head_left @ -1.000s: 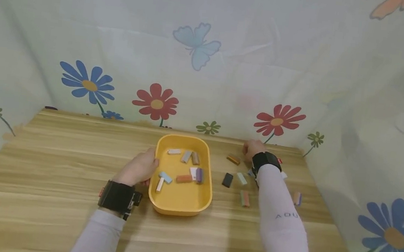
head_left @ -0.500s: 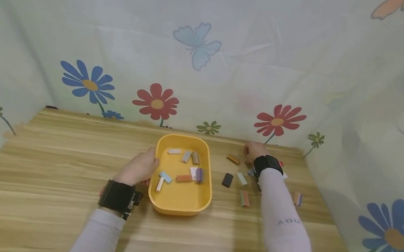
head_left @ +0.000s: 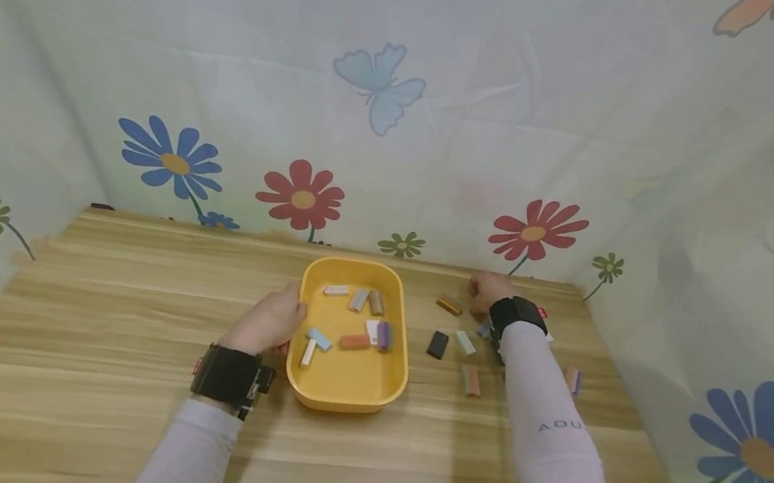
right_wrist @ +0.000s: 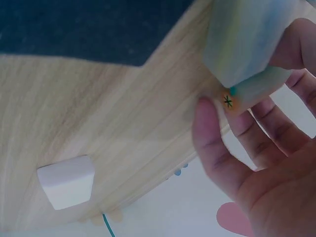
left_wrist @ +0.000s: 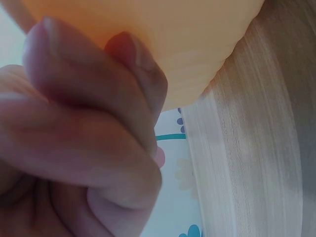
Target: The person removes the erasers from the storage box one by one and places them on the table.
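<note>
At the left side of a yellow plastic tray (head_left: 345,386), my left hand (head_left: 268,320) grips the wall, its fingers curled in the left wrist view. Several small eraser-like blocks lie in the tray, among them an orange one (head_left: 355,341), a light blue one (head_left: 319,339) and a purple one (head_left: 383,336). My right hand (head_left: 491,287) is low at the table's far right. The right wrist view has its thumb and fingers around a pale block (right_wrist: 264,89) with a marked orange end. A bluish translucent block (right_wrist: 247,42) partly covers that one.
Right of the tray lie a black block (head_left: 437,344), a brown-yellow block (head_left: 449,304), a pale green block (head_left: 465,343) and a green-and-red block (head_left: 471,381). A two-coloured block (head_left: 573,381) sits beside the right forearm. Flower-printed curtains border the wooden table (head_left: 97,336).
The right forearm has shifted slightly to the right while its hand stays in nearly the same spot. The left hand and tray have not visibly moved.
</note>
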`<state>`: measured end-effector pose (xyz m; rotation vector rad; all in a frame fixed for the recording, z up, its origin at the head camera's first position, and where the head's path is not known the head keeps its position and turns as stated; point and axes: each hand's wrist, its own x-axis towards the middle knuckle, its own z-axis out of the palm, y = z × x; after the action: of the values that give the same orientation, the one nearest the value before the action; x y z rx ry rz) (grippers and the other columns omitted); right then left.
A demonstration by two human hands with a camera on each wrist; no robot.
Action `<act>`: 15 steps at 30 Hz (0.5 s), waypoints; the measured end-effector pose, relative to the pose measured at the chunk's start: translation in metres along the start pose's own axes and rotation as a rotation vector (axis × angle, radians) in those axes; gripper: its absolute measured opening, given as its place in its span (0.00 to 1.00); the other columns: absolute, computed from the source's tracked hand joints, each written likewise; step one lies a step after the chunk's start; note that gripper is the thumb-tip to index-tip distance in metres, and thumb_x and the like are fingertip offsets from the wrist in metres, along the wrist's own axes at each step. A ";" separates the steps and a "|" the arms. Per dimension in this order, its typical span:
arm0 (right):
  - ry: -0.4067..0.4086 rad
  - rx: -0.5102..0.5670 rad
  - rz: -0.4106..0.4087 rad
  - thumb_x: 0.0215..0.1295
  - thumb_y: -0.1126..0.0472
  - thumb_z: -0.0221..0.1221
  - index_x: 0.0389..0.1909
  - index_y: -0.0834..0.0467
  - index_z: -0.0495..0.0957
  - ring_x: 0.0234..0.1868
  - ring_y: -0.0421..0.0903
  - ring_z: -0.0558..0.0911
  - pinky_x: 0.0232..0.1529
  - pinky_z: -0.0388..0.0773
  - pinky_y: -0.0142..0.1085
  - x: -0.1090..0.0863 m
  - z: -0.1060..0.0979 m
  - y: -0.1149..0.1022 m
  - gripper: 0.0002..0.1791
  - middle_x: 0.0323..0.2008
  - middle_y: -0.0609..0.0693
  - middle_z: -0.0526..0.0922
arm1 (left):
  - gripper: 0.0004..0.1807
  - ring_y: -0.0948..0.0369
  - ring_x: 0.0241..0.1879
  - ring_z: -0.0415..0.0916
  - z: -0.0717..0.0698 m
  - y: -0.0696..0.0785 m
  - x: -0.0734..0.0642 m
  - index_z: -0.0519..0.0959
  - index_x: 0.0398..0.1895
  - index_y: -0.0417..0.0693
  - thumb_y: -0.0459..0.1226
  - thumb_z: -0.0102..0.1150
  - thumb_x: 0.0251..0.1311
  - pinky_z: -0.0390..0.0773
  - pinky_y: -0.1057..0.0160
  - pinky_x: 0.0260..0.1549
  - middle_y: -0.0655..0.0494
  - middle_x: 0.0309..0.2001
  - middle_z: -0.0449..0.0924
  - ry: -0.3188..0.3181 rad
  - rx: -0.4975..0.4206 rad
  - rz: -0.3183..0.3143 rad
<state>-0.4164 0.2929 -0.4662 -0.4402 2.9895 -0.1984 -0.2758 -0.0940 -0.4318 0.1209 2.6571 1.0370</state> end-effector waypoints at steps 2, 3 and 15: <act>-0.043 0.006 0.014 0.37 0.68 0.62 0.29 0.56 0.73 0.31 0.51 0.70 0.28 0.66 0.38 -0.002 -0.004 -0.003 0.13 0.25 0.49 0.72 | 0.19 0.56 0.08 0.69 0.000 0.000 0.000 0.56 0.57 0.40 0.38 0.34 0.65 0.69 0.62 0.07 0.48 0.13 0.72 0.005 0.005 0.007; -0.071 0.003 0.026 0.38 0.68 0.61 0.32 0.56 0.73 0.33 0.51 0.71 0.30 0.67 0.39 -0.003 -0.006 -0.005 0.15 0.28 0.50 0.73 | 0.19 0.56 0.08 0.69 0.000 0.000 0.000 0.56 0.57 0.40 0.38 0.34 0.65 0.69 0.62 0.07 0.48 0.13 0.72 0.006 0.006 0.008; -0.036 0.121 -0.021 0.57 0.52 0.54 0.63 0.55 0.56 0.60 0.61 0.55 0.53 0.55 0.57 -0.021 -0.065 -0.013 0.33 0.60 0.61 0.60 | 0.19 0.56 0.09 0.69 0.000 0.002 -0.002 0.56 0.57 0.41 0.39 0.33 0.65 0.69 0.62 0.07 0.48 0.14 0.72 -0.002 -0.011 -0.015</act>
<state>-0.4018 0.2943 -0.3988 -0.4566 2.9186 -0.3664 -0.2738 -0.0929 -0.4303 0.0993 2.6462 1.0454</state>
